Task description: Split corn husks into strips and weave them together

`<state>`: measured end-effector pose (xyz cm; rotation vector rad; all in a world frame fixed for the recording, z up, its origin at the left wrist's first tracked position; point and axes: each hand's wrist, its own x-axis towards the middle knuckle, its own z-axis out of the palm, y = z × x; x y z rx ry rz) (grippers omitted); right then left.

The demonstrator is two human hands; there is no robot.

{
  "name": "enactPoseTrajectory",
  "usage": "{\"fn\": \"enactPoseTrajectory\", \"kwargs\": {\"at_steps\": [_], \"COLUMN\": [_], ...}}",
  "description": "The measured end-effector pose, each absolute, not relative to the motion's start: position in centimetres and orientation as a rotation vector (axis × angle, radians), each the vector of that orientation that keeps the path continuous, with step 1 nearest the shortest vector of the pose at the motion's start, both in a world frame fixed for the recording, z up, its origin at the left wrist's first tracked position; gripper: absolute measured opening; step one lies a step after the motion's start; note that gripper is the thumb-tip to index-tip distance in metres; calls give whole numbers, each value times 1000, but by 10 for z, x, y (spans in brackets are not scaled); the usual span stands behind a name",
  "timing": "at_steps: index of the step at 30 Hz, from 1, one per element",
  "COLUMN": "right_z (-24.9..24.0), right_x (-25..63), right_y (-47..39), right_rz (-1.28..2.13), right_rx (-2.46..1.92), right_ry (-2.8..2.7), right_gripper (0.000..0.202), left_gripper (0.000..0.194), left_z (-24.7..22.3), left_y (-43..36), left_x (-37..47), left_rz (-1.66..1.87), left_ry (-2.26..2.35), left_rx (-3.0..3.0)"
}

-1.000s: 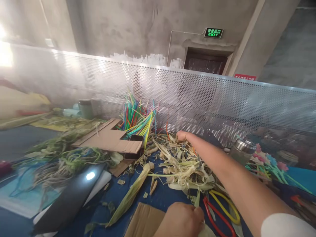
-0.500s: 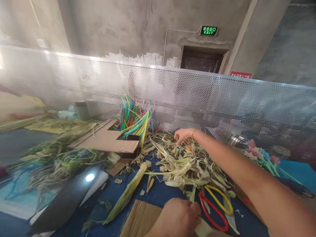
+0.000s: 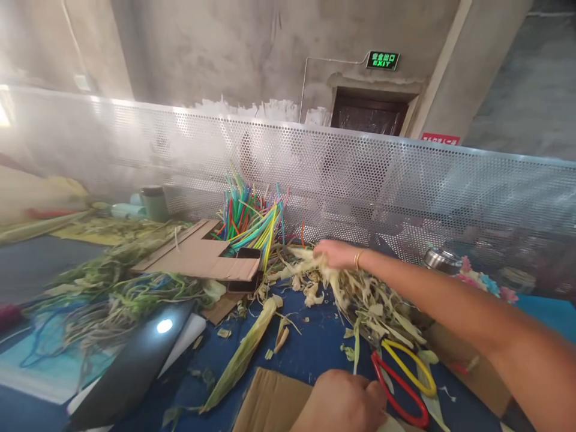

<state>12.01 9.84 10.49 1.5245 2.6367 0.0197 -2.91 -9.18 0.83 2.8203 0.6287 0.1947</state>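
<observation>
My right hand [image 3: 337,255] is closed on a bunch of dry corn husks [image 3: 330,279] at the back of the table. Beneath my right forearm, more loose husks spread in a heap [image 3: 382,312]. Lower down, my left hand [image 3: 342,399] is a closed fist beside a piece of cardboard [image 3: 270,399]. A pale strip [image 3: 390,423] shows just below its fingers; what they grip is hidden. Scissors with one red and one yellow handle [image 3: 411,384] lie right of that hand. A long greenish husk [image 3: 245,354] rests on the blue tabletop [image 3: 310,342].
Colourful pipe cleaners [image 3: 252,216] stand behind a notched cardboard sheet [image 3: 198,252], with a dark phone [image 3: 245,270] beside it. On the left are tangled green fibres [image 3: 148,294] and a dark glossy sheet [image 3: 135,360]. A perforated metal panel [image 3: 180,156] closes off the back.
My right hand has closed on husks and dragged the heap, baring blue tabletop in the middle. My left hand stays closed near the cardboard. The view has shifted slightly.
</observation>
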Motion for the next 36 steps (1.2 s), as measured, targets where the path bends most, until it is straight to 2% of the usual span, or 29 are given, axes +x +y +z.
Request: {"fn": "enactPoseTrajectory", "kwargs": {"at_steps": [2,5,8,11,13,15,18,20,21,25,28,31,36], "right_z": [132,155,152,126,102,81,72,88,102,163,186,180,148], "right_x": [131,145,160,178,189,197,201,202,201,198,190,177,167], "right_y": [119,125,104,75,60,51,52,62,69,105,125,132,124], "right_rz": [85,19,-139,-232,-240,-188,-12,33,33,137,236,289,140], "right_rx": [1714,1817,1872,1910,1950,1969,2003,2020,2031,2169,2287,2360,2290], "right_ry": [2667,2657,2406,2070,1954,2028,2252,2335,2364,2455,2495,2507,2537], "right_gripper": [53,91,125,140,137,123,75,43,36,43,48,58,91], "left_gripper": [14,10,8,7,7,9,9,8,7,10,9,9,9], "left_z": [8,9,10,14,15,16,16,17,17,21,24,26,25], "left_y": [-93,-95,-96,-98,-99,-100,-101,-101,-101,-100,-100,-102,-103], "left_x": [-31,-33,-35,-34,-33,-32,-32,-34,-35,-38,-38,-37,-36], "left_rz": [197,224,232,205,202,194,178,209,237,290,240,203,190], "left_ry": [632,647,628,612,606,610,621,616,610,613,639,657,634], "left_rx": [2812,2789,2769,2765,2773,2784,2791,2775,2761,2701,2687,2681,2678]}}
